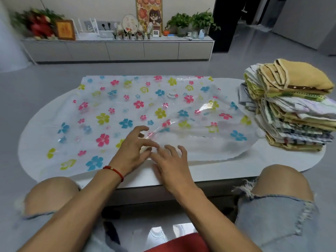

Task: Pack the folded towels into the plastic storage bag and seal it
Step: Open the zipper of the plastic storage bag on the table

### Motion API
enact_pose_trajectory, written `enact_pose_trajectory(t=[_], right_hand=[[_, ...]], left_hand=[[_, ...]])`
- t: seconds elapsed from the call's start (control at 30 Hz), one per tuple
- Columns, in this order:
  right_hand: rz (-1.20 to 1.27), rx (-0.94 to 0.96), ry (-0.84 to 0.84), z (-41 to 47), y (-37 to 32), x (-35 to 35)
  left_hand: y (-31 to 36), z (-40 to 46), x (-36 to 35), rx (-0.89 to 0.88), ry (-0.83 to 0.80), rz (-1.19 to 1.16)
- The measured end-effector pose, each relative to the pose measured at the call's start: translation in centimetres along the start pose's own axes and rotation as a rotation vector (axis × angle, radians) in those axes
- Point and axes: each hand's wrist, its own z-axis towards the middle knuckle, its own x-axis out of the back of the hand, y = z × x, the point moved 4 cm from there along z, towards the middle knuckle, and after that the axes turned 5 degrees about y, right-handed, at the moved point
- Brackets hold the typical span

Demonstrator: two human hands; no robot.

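Note:
A clear plastic storage bag [116, 113] printed with pink, blue and yellow flowers lies spread flat over the white oval table [209, 170]. A round white valve [171, 95] sits on its top side. The bag's right part is puffed up and lifted. My left hand [133, 151], a red string on its wrist, rests on the bag's near edge with fingers spread and slightly bent. My right hand [169, 166] lies beside it on the same edge, fingers straight. A tall stack of folded towels [291, 113] stands at the table's right end, a yellow one on top.
My knees in torn denim shorts flank the table's near edge. Behind the table, across grey floor, a long low cabinet [118, 50] carries plants, frames and small ornaments. A dark doorway opens at the back right.

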Motion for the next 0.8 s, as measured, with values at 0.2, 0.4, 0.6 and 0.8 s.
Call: enact_pose_trajectory(t=[0.2, 0.4, 0.6, 0.8], right_hand=[[0.048, -0.022, 0.042, -1.0, 1.3, -1.7], [0.082, -0.164, 0.073, -1.0, 0.3, -1.3], [0.24, -0.01, -0.016, 2.8, -3.5, -1.0], [0.235, -0.012, -0.009, 1.4, -3.5, -2.2]], left_hand=[[-1.5, 0.8, 2.4, -0.05, 0.133, 0.275], [-2.4, 3.5, 3.9, 0.222, 0.178, -0.085], [-2.1, 0.3, 3.2, 0.045, -0.165, -0.028], [-3.6, -1.6, 2.6, -0.04, -0.103, 0.351]])
